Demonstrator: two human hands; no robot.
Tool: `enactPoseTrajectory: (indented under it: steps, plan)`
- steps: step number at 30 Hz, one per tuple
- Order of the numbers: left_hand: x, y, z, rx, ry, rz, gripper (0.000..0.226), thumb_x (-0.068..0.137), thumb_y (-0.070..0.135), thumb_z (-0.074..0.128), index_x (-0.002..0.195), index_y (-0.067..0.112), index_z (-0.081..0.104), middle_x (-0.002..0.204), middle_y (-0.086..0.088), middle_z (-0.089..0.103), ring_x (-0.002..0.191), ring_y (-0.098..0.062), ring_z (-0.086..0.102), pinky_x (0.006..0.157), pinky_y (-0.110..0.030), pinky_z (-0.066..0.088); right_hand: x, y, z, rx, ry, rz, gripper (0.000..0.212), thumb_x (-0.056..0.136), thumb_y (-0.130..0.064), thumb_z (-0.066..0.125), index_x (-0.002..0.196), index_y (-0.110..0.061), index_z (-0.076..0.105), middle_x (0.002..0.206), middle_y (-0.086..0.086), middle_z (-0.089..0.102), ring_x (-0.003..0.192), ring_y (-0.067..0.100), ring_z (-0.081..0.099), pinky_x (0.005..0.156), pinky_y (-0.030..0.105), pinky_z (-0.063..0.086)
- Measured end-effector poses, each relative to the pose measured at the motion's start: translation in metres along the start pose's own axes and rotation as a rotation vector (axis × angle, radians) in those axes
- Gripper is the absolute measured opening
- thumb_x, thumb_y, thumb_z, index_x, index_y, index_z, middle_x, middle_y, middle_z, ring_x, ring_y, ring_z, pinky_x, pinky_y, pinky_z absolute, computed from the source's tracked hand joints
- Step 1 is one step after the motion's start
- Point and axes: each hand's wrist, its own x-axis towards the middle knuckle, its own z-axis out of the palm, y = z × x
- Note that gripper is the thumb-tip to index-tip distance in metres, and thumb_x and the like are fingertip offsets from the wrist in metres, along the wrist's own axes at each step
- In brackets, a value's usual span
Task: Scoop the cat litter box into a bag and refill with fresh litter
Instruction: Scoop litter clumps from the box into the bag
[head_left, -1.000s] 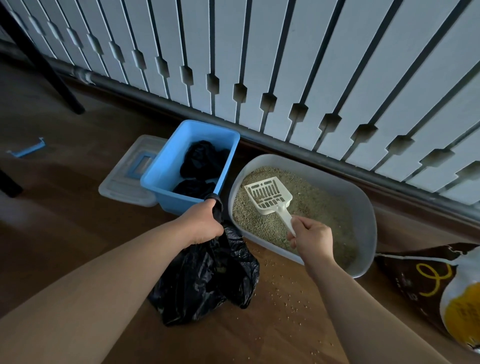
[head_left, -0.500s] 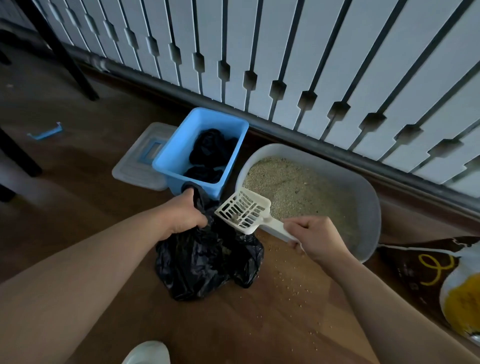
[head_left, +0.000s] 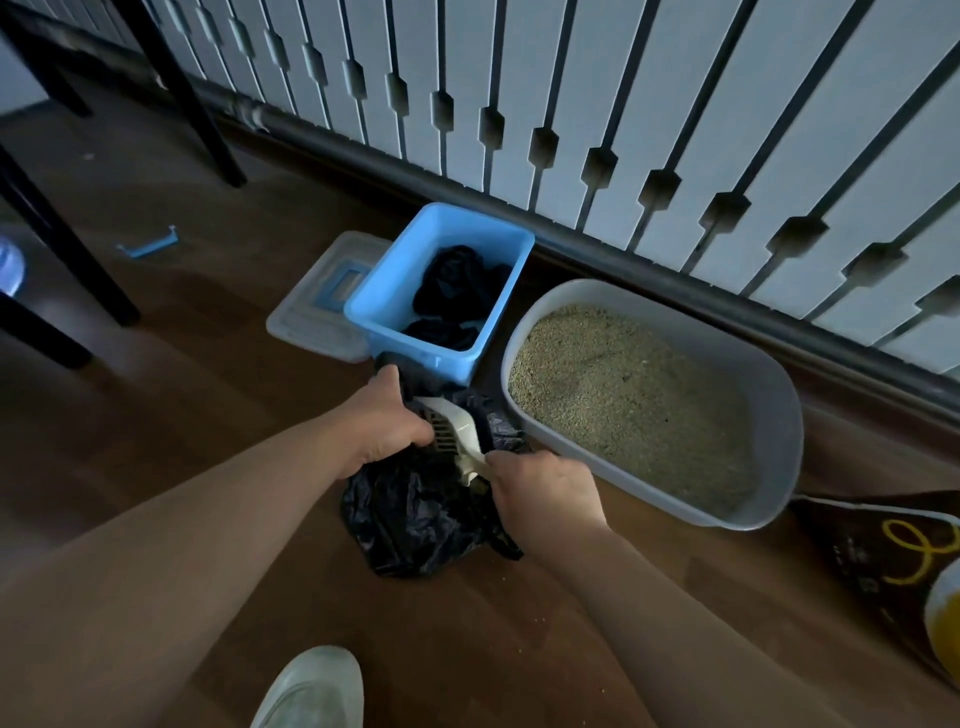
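Nearest the camera, a pale shoe stands on the wooden floor, well to the left of the litter box and closer in. Both forearms reach forward to a black bag that sits on the floor just left of the litter box's near corner. The left hand has its fingers clenched round the bag's gathered edge, holding the mouth up and open. The right hand has its fingers wrapped round the handle of the white slotted scoop, whose head is tipped down into the bag's mouth, out of the litter box. A few loose grains lie on the floor nearer the camera than the box.

At the box's near right end lies a dark sack with yellow print, probably the fresh litter, and I cannot tell whether it is opened.

The litter covers the box's floor in a fairly even layer, so I judge the scooping only part way through: one load is being emptied now. More passes may follow, and the refill is not yet begun.

Left of the box and touching or nearly touching it is a blue bin holding more dark bags, with a clear lid flat on the floor beyond it. Behind the box runs a white slatted wall.
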Motion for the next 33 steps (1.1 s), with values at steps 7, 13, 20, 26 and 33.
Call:
enactPoseTrajectory:
  steps: [7, 13, 20, 26, 33]
  plan:
    - [-0.002, 0.011, 0.002, 0.000, 0.010, 0.004, 0.079, 0.086, 0.010, 0.063, 0.149, 0.012, 0.016, 0.148, -0.010, 0.030, 0.122, -0.024, 0.039, 0.090, -0.032, 0.037, -0.009, 0.018, -0.013, -0.045, 0.065, 0.011, 0.022, 0.097, -0.021, 0.041, 0.106, -0.029, 0.059, 0.073, -0.003, 0.055, 0.066, 0.022, 0.049, 0.050, 0.030, 0.024]
    - [-0.001, 0.017, 0.005, 0.035, 0.011, 0.001, 0.077, 0.085, 0.010, 0.065, 0.147, 0.013, 0.019, 0.136, -0.010, 0.040, 0.114, -0.023, 0.043, 0.088, -0.032, 0.039, -0.016, 0.029, -0.020, 0.117, 0.071, 0.116, 0.033, 0.093, -0.026, 0.046, 0.120, -0.039, 0.061, 0.093, -0.004, 0.069, 0.088, 0.019, 0.063, 0.066, 0.026, 0.036]
    - [0.001, 0.025, 0.006, 0.036, -0.051, -0.001, 0.087, 0.090, 0.011, 0.061, 0.154, 0.018, 0.002, 0.142, -0.009, 0.034, 0.103, -0.018, 0.036, 0.086, -0.032, 0.037, -0.018, 0.059, -0.018, 0.725, 0.223, 0.449, 0.030, 0.083, -0.022, 0.067, 0.109, -0.035, 0.071, 0.080, -0.012, 0.069, 0.041, 0.000, 0.051, 0.043, 0.020, 0.044]
    - [0.008, 0.039, 0.018, 0.059, -0.073, 0.023, 0.093, 0.089, 0.011, 0.061, 0.154, 0.019, -0.005, 0.110, 0.003, 0.035, 0.093, -0.015, 0.041, 0.077, -0.030, 0.039, -0.010, 0.101, -0.029, 0.718, 0.345, 0.663, 0.032, 0.087, -0.019, 0.063, 0.118, -0.024, 0.068, 0.079, -0.014, 0.065, 0.049, 0.010, 0.055, 0.046, 0.022, 0.043]
    - [0.019, 0.056, 0.038, 0.078, -0.111, 0.056, 0.095, 0.088, 0.009, 0.061, 0.154, 0.020, -0.006, 0.142, -0.012, 0.036, 0.088, -0.013, 0.044, 0.073, -0.026, 0.040, 0.026, 0.121, -0.020, -0.034, 0.193, 0.451, 0.054, 0.090, -0.010, 0.045, 0.137, -0.036, 0.051, 0.124, 0.002, 0.058, 0.111, 0.021, 0.054, 0.096, 0.035, 0.034]
